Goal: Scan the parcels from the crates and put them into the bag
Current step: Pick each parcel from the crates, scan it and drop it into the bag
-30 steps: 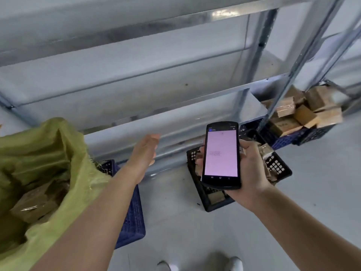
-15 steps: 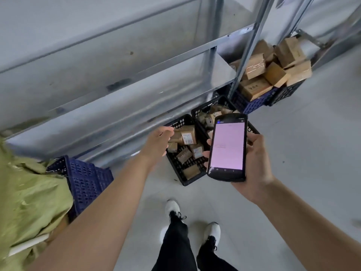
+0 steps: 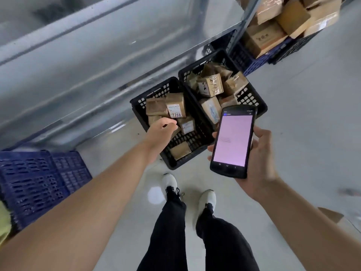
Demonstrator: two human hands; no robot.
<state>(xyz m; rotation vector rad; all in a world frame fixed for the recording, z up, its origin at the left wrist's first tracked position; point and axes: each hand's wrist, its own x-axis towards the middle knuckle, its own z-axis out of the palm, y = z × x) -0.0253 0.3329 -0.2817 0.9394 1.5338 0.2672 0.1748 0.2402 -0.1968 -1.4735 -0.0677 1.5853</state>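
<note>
We see our left hand point(image 3: 163, 128) stretched out over the nearer black crate point(image 3: 172, 122) on the floor, fingers curled loosely downward above the parcels; whether it touches one we cannot tell, and it does not visibly grasp anything. Our right hand point(image 3: 257, 163) is wrapped around a black handheld scanner point(image 3: 232, 142), held upright and tilted slightly, its screen a plain pale pink with a few faint lines of text too small to read.

The parcels are small brown cardboard boxes, sealed with shiny clear tape. In the nearer black crate several lie loosely; one parcel point(image 3: 175, 107) at the far side carries a white label with "7786" handwritten in dark ink below fine printed lines we cannot read. Another point(image 3: 187, 126) just right of our left hand bears a white label with blurred print, and a plain one point(image 3: 180, 150) lies near the crate's near end. The second black crate point(image 3: 252, 94), touching the first on its right, holds more boxes, one point(image 3: 210, 87) with a white label and dark marks.

Far right, blue crates point(image 3: 252, 61) carry larger cartons under a metal shelf point(image 3: 97, 55). A blue crate point(image 3: 39, 182) stands at the near left, and beside it, at the left edge, a sliver of the yellow-green bag point(image 3: 4, 222) shows.
</note>
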